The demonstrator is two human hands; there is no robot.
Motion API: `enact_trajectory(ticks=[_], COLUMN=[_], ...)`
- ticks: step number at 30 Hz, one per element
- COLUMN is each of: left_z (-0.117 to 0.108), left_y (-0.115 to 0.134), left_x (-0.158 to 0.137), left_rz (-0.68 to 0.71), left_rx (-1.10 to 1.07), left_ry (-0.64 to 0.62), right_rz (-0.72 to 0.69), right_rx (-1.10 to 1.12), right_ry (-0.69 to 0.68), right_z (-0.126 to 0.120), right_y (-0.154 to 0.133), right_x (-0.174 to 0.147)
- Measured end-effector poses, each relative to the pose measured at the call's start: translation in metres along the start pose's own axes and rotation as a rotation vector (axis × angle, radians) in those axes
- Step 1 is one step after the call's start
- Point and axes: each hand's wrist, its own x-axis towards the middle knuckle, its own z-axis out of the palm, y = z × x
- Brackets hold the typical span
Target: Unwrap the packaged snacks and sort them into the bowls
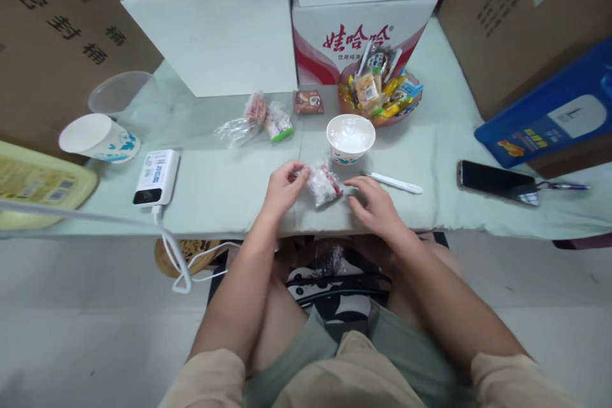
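A small clear plastic packet [322,186] with white and dark red bits in it lies near the table's front edge. My left hand [285,186] pinches its left corner between thumb and fingers. On the packet's other side is my right hand [375,205], fingers bent but apart, with nothing in them. Just behind the packet stands a paper cup [351,138] that has clear plastic inside. A slim white-handled tool [396,183], perhaps a knife, rests on the cloth beyond my right fingertips.
Wrapped snacks fill a bowl [412,113] at the back. Small packets [278,121] and a brown one [308,102] lie left of it. Another cup [100,138] and a power bank [157,177] with a cable are left; a phone [497,183] is right. Cartons [363,38] line the back.
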Motion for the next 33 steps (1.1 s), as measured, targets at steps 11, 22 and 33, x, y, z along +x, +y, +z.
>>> enact_trajectory(ticks=[11,22,33], left_z=[0.012,0.017,0.011], left_y=[0.013,0.008,-0.002], left_x=[0.013,0.019,0.036], left_rz=[-0.426,-0.445,-0.223], left_rx=[-0.582,-0.612,-0.572], left_ry=[0.089,0.057,0.279], right_rz=[0.044,0.072,-0.333], right_rx=[0.120,0.090,0.083], right_ry=[-0.027,0.165,-0.277], right_z=[0.020,0.019,0.021], right_y=[-0.007,-0.011,-0.026], right_x=[0.004,0.006,-0.008])
